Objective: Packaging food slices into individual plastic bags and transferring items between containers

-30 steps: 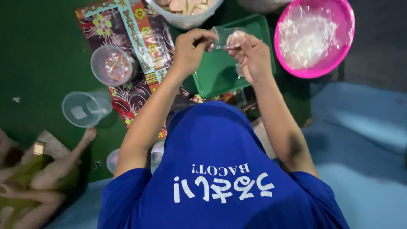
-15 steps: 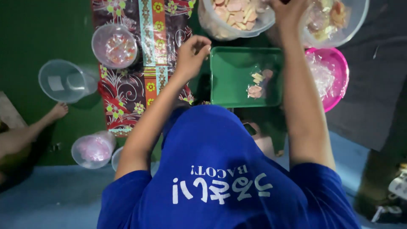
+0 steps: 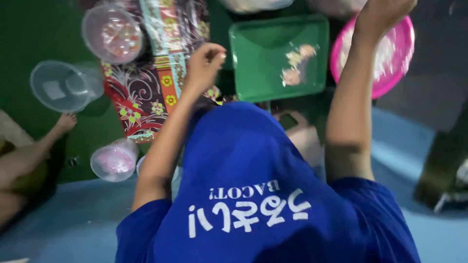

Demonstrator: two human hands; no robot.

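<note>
My left hand (image 3: 204,61) hovers with its fingers curled in over a patterned red cloth (image 3: 141,97), just left of a green tray (image 3: 258,73). Nothing shows in it. On the tray lies a small clear bag of pale food pieces (image 3: 295,63). My right hand (image 3: 385,14) is raised at the top edge, above a pink bowl (image 3: 404,63) lined with clear plastic. Its fingers are bent, and the frame cuts them off, so I cannot see whether they hold anything. My blue shirt fills the lower middle of the view.
A clear round tub with colourful contents (image 3: 112,34) sits on the cloth. An empty clear tub (image 3: 63,85) and a small tub with pink contents (image 3: 114,160) stand to the left. Another person's leg and foot (image 3: 53,131) lie at the far left.
My right hand has drawn back from the far bowls to above the pink bowl. My left hand stays beside the tray. The view has shifted and moved closer.
</note>
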